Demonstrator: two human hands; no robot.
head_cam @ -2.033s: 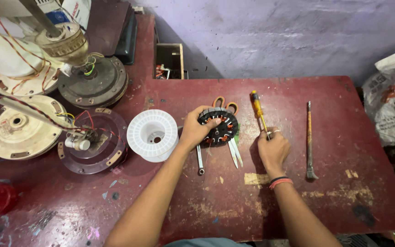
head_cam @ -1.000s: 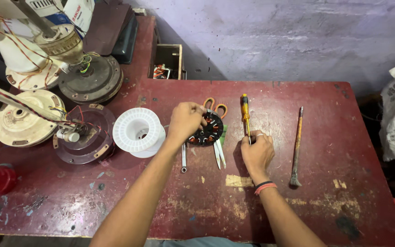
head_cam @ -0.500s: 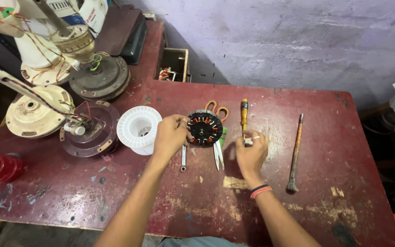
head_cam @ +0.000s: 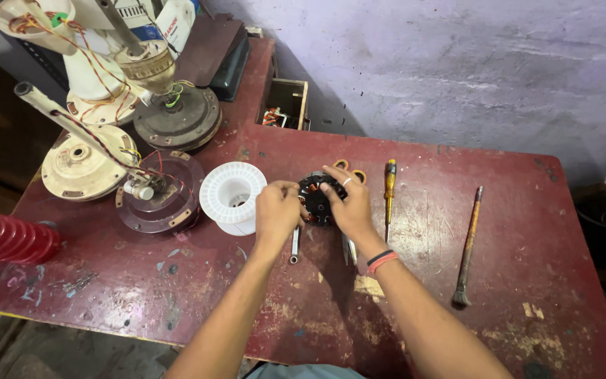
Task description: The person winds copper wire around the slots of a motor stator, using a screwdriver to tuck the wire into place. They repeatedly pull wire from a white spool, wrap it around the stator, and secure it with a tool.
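A round black motor stator (head_cam: 316,196) with copper windings sits on the dark red table (head_cam: 499,210). My left hand (head_cam: 276,213) grips its left side. My right hand (head_cam: 346,204) holds its right side, fingers curled over the top. Under the stator lie orange-handled scissors (head_cam: 351,173) and a small metal spanner (head_cam: 294,245). A yellow-handled screwdriver (head_cam: 389,184) lies just right of my right hand. An empty white plastic spool (head_cam: 231,196) stands just left of my left hand.
A long thin brush (head_cam: 467,247) lies to the right. Several ceiling fan motors and housings (head_cam: 154,193) with loose wires crowd the left side. A red ribbed part (head_cam: 5,237) is at the left edge, a small open box (head_cam: 283,104) at the back.
My right hand left the screwdriver and moved left onto the stator. Both hands now hold the stator. The camera view shifted and drew closer.
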